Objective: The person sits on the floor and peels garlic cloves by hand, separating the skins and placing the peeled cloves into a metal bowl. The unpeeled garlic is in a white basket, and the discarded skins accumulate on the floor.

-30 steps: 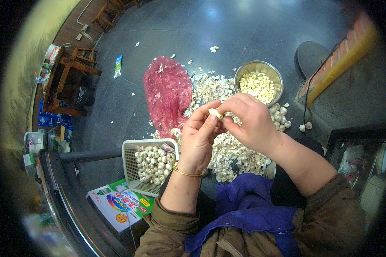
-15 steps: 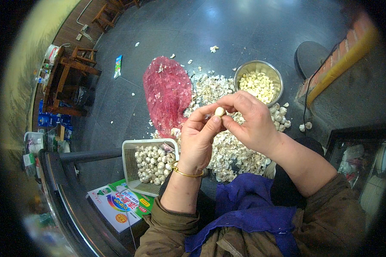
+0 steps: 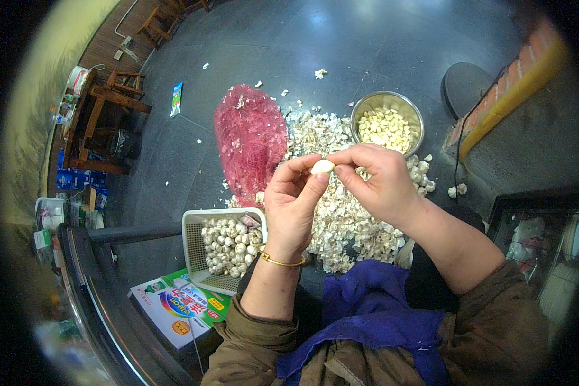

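A pale garlic clove (image 3: 323, 166) is pinched between my two hands, above a heap of garlic skins (image 3: 350, 225). My left hand (image 3: 296, 193) grips it with thumb and forefinger; a gold bangle (image 3: 280, 260) circles that wrist. At the clove's right end, the fingertips of my right hand (image 3: 383, 183) press together on it. Beyond that hand, a round steel bowl (image 3: 421, 119) holds many peeled cloves (image 3: 385, 128). To the left of my left wrist, a whitish plastic basket (image 3: 195, 254) holds whole garlic bulbs (image 3: 231, 246).
A red mesh sack (image 3: 251, 141) lies flat on the dark floor left of the skins. Several loose bulbs (image 3: 419, 172) sit below the bowl. A colourful carton (image 3: 180, 305) is under the basket's near side. Wooden stools (image 3: 103, 122) stand far left, a brick edge (image 3: 495, 100) at right.
The clove has turned from upright to lying more sideways and sits slightly lower left. My right hand's fingers have closed in from an arched pose. The surroundings look the same.
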A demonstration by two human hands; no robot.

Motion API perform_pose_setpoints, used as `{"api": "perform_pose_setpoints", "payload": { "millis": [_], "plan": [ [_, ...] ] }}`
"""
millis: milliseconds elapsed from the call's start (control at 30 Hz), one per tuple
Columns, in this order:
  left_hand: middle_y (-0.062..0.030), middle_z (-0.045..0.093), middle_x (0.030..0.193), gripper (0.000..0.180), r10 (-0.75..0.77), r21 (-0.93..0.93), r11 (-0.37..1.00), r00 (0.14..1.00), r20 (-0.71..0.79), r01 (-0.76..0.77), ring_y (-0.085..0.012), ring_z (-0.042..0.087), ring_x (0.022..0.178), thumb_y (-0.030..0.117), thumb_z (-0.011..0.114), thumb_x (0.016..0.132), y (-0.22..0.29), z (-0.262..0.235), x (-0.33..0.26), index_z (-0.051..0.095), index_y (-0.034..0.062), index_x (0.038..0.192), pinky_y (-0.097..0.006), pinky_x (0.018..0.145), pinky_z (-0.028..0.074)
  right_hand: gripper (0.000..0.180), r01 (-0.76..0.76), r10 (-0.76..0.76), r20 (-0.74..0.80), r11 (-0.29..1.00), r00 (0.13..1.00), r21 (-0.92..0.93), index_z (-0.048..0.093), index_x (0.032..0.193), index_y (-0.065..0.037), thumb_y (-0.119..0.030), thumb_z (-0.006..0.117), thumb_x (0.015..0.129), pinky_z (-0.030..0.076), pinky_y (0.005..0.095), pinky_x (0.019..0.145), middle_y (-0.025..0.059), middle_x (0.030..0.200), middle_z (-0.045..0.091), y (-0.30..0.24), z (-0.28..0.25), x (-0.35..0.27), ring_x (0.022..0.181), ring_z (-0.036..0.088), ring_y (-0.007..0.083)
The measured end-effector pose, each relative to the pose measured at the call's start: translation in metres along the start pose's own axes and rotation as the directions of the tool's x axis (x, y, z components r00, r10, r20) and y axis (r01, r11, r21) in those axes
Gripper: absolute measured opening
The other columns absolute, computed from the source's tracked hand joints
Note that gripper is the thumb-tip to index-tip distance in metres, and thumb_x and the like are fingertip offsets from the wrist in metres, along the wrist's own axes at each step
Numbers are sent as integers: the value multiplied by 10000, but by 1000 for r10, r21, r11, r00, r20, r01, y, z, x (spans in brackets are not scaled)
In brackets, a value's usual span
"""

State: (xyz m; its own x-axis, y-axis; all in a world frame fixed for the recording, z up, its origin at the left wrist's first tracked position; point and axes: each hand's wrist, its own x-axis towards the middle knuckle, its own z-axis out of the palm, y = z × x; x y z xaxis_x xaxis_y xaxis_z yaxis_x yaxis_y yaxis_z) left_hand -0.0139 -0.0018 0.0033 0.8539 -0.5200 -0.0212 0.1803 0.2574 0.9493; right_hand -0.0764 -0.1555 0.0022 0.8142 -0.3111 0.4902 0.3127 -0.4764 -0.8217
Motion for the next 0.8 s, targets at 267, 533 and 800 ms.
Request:
{"api": "perform_pose_setpoints", "payload": {
  "millis": [267, 533, 800],
  "plan": [
    [-65, 658, 1026, 271, 1, 59, 998, 1000, 24, -2, -125, 624, 917, -11, 682, 884, 1, 1, -1, 605, -7, 1143, -267, 814, 535, 20, -110, 110, 6, 993, 994, 41, 650, 819, -37, -57, 651, 817, 506, 357, 586, 124, 751, 664, 1, 2, -1, 661, 660, 272],
    [-56, 646, 1038, 263, -122, -122, 984, 991, 63, 129, -118, 627, 889, 62, 675, 914, 0, 3, -1, 590, 14, 1157, -272, 812, 531, 61, -210, 211, 9, 971, 977, 112, 610, 779, -25, -60, 636, 822, 500, 326, 548, 119, 687, 650, -3, 1, 0, 607, 663, 217],
    [-40, 648, 970, 212, -244, -347, 895, 959, 144, 280, -159, 649, 842, 234, 561, 998, 1, 0, -3, 581, 60, 1119, -329, 805, 547, 42, -279, 280, 27, 935, 960, 220, 611, 793, -10, -31, 616, 829, 498, 291, 573, 71, 695, 638, -4, -1, 0, 631, 632, 134]
  ]
}}
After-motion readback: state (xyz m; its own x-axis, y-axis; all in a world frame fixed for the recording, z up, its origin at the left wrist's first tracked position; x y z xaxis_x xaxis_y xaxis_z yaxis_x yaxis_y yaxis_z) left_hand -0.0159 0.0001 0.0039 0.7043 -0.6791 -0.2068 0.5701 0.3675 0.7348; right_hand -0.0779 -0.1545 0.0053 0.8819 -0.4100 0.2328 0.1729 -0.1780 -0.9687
